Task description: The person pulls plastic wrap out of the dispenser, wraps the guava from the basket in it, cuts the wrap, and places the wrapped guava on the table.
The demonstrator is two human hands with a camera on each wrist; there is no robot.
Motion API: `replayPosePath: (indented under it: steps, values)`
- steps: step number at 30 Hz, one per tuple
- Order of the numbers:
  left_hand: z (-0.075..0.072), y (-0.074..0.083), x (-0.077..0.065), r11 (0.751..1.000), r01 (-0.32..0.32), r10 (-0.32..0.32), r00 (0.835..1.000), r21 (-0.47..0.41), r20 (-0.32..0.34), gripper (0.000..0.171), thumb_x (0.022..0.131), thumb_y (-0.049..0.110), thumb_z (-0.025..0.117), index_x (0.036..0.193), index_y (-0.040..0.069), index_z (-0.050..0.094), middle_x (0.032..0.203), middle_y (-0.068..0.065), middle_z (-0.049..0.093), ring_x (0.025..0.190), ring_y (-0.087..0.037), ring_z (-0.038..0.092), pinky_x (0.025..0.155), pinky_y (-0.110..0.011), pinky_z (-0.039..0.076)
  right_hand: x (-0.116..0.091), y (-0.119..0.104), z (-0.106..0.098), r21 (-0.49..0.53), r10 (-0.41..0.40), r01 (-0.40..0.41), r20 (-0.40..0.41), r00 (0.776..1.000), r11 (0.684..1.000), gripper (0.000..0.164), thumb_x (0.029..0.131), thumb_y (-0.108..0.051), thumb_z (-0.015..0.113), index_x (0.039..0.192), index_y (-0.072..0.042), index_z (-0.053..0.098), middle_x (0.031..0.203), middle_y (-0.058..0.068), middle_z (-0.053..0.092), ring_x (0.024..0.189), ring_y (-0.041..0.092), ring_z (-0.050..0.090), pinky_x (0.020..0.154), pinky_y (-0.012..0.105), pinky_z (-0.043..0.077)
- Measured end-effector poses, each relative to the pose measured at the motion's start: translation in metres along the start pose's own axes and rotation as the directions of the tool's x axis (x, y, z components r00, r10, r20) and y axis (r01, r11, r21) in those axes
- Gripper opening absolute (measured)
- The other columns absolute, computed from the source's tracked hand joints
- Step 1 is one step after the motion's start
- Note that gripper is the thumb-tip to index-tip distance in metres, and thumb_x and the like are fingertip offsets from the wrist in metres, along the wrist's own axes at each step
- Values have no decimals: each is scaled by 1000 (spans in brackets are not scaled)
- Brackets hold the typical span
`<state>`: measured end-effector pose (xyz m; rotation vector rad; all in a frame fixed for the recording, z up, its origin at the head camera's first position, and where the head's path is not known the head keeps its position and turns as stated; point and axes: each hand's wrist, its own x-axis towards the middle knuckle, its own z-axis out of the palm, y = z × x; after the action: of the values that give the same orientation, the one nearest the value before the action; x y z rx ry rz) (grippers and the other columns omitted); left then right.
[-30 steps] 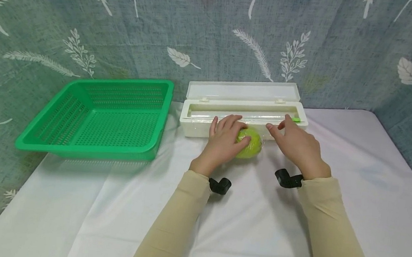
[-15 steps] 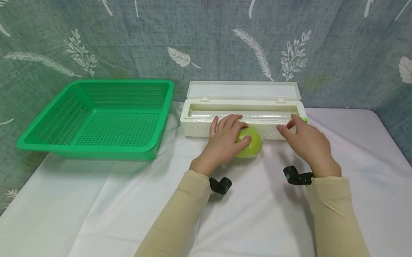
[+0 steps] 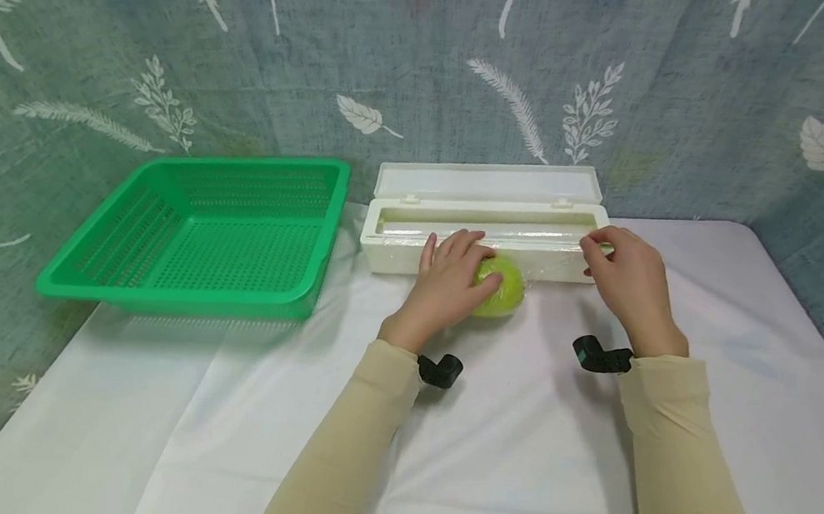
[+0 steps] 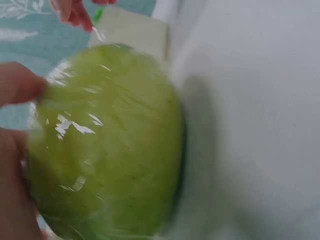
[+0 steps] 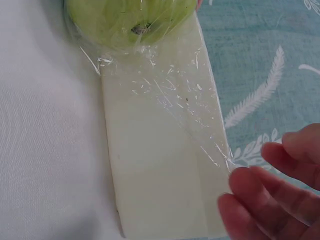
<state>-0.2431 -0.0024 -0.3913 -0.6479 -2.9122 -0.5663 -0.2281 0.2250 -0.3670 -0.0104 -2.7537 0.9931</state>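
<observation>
My left hand curls round a green fruit wrapped in clear cling film, holding it on the table against the front of a long white cling film box. The fruit's kind is unclear; a brown scar marks its end in the right wrist view. From the fruit the film stretches across the box's right part. At the box's right end my right hand pinches the film's edge between thumb and fingers. Close by those fingers shows a small bright green piece, partly hidden. The film roll lies inside.
The box's lid stands raised at the back, near a patterned grey-green curtain. Left of the box is a green perforated plastic basket. A white cloth covers the table.
My right hand has slid right along the box's front rim, the green piece moving with it, and its thumb and finger have closed together. The left hand and fruit stay put.
</observation>
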Motion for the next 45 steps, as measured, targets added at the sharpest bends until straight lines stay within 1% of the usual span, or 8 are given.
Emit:
replayPosePath:
  steps: [5, 13, 20, 26, 29, 33, 38, 45]
  values:
    - [-8, 1, -5, 998, 56, -57, 997, 18, 52, 46, 90, 50, 32, 124, 25, 48, 145, 1, 19, 134, -22, 0, 104, -46, -6, 3, 0, 8, 50, 21, -28, 136, 990, 998, 41, 92, -40, 42, 97, -8, 66, 86, 8, 65, 76, 21, 61, 68, 37, 42]
    - [-15, 10, -5, 992, 68, -67, 998, 108, -15, 43, 87, 50, 43, 123, 27, 48, 141, -1, 21, 131, -23, 4, 101, -54, 1, 7, 17, 27, 144, 110, -177, 384, 917, 974, 48, 91, -45, 42, 106, -4, 61, 96, 10, 64, 81, 20, 62, 71, 33, 47]
    - [-14, 21, -3, 990, 12, 2, 995, 138, -100, 30, 82, 47, 58, 106, 28, 55, 124, 1, 34, 118, -23, 23, 91, -43, 20, 4, 27, 36, 357, 111, -305, 472, 874, 883, 49, 92, -39, 44, 118, 2, 50, 107, 17, 61, 91, 24, 62, 77, 34, 49]
    - [-14, 28, -4, 981, -94, 113, 988, 173, -102, 18, 85, 34, 60, 103, 31, 58, 113, 5, 43, 104, -19, 36, 79, -33, 30, 2, 26, 47, 556, 31, -398, 555, 832, 729, 50, 93, -32, 45, 123, 8, 40, 117, 25, 53, 101, 27, 58, 82, 34, 46]
    - [-14, 28, -5, 974, -137, 154, 984, 182, -87, 14, 87, 28, 57, 101, 29, 61, 108, 6, 49, 99, -16, 42, 78, -31, 35, 3, 24, 52, 603, -13, -410, 573, 820, 684, 52, 93, -31, 46, 125, 9, 37, 120, 26, 49, 100, 24, 58, 84, 34, 45]
    - [-15, 25, -6, 970, -164, 181, 980, 181, -84, 12, 88, 25, 56, 97, 28, 64, 104, 7, 54, 93, -15, 47, 77, -29, 39, 4, 22, 55, 630, -47, -401, 572, 819, 665, 50, 92, -31, 47, 124, 6, 35, 115, 20, 50, 96, 21, 58, 84, 35, 45]
    - [-16, 21, -5, 973, -162, 171, 985, 163, -40, 17, 86, 32, 57, 101, 26, 62, 107, 5, 53, 96, -15, 48, 80, -30, 40, 6, 23, 58, 656, -21, -386, 523, 852, 649, 47, 92, -34, 46, 119, 4, 40, 101, 13, 55, 92, 24, 59, 79, 36, 48]
    - [-15, 17, -5, 976, -148, 143, 989, 160, 46, 41, 79, 43, 63, 114, 25, 54, 116, 3, 48, 105, -16, 44, 83, -33, 38, 8, 24, 58, 598, 4, -322, 471, 882, 734, 48, 91, -38, 48, 118, 2, 49, 107, 16, 58, 96, 26, 59, 75, 33, 50]
